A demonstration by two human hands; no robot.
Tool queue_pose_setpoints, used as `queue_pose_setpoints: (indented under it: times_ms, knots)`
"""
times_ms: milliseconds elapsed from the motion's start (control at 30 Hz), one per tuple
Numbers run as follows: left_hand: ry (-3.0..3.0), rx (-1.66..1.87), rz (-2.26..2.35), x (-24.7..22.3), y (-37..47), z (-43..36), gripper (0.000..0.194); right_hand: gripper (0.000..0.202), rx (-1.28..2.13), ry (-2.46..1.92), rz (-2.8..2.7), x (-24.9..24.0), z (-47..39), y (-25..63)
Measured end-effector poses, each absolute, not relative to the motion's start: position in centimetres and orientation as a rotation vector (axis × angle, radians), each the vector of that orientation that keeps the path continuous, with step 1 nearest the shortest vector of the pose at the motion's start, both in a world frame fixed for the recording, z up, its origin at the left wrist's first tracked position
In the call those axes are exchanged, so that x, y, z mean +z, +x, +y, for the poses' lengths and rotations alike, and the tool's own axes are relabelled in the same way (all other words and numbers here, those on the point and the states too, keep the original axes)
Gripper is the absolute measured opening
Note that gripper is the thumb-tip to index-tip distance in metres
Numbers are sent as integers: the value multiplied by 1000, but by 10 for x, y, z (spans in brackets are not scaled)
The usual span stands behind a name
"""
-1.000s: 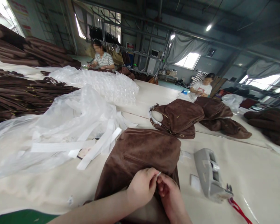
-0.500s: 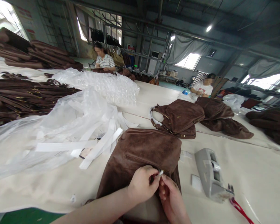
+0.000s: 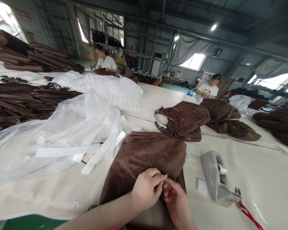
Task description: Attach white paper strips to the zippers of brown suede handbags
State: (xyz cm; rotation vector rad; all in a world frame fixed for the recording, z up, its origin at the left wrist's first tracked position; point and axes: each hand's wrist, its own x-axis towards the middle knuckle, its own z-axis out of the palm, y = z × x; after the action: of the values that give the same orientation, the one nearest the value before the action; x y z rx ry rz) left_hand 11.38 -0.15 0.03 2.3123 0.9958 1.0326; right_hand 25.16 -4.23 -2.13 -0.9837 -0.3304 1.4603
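A brown bag (image 3: 146, 150) lies in front of me on the pale table, a zipped slit running across its upper face. Over its right part, my left hand (image 3: 148, 188) pinches at a small whitish piece (image 3: 166, 175) beside a gold-coloured zip end. My right hand (image 3: 176, 199) meets it there, thumb and fingertips closed at the same spot and the other fingers curled. The fingertips of both hands touch, and they largely hide the small piece.
Right of the bag stands a grey tape dispenser (image 3: 216, 179) with a red cord (image 3: 249, 215). More brown bags (image 3: 184, 118) lie beyond. Clear plastic (image 3: 72, 124) and white strips (image 3: 104, 153) spread at left, near stacked brown straps (image 3: 26, 102). Two people sit across the table.
The fingers of my left hand have closed further over the small whitish piece, so less of it shows. Both hands stay at the same place on the bag.
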Motion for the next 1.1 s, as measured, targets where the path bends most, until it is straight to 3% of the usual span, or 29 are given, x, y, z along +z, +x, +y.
queue_pose_setpoints:
  times_ms: [300,567,833,1100]
  knots:
    - [2132,1006,1106,16,109,3,9,36,1266,-1320,-551,-38,-37,244]
    - [2155,816,1166,43,99,43,12,23,467,-1899,-1480,-34,-35,244]
    - [2469,391,995,37,117,77,11,12,374,-1870,-1721,-36,-19,234]
    - [2875,-86,841,51,145,93,28,20,19,-1878,-1797,-50,-30,224]
